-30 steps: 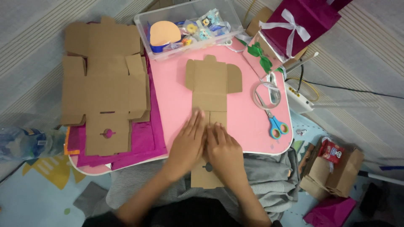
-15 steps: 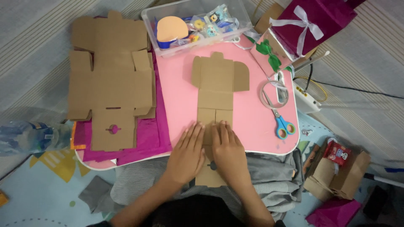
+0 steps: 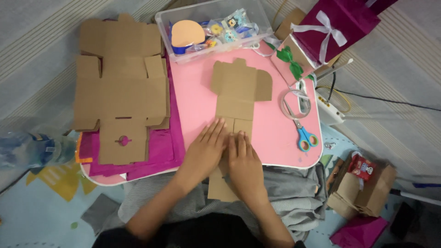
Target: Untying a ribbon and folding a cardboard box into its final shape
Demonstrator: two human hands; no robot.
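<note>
Cardboard cutout (image 3: pixel 239 98) at table (image 3: pixel 193 96) centre; bin (image 3: pixel 213 27) at 12 o'clock, scissors (image 3: pixel 301 131) at 3, flat box stack (image 3: pixel 119 92) at 9, probably overlapping paper sheets (image 3: pixel 158 151).

Bare pink table (image 3: pixel 193 98) left of cardboard cutout (image 3: pixel 239 94); scissors (image 3: pixel 301 131) right, plastic bin (image 3: pixel 213 27) beyond.

Matt brown cardboard cutout (image 3: pixel 236 94) lies on a smooth pink tabletop (image 3: pixel 193 96), beside a clear glossy plastic box (image 3: pixel 257 20) and blue plastic-handled scissors (image 3: pixel 301 131).
</note>
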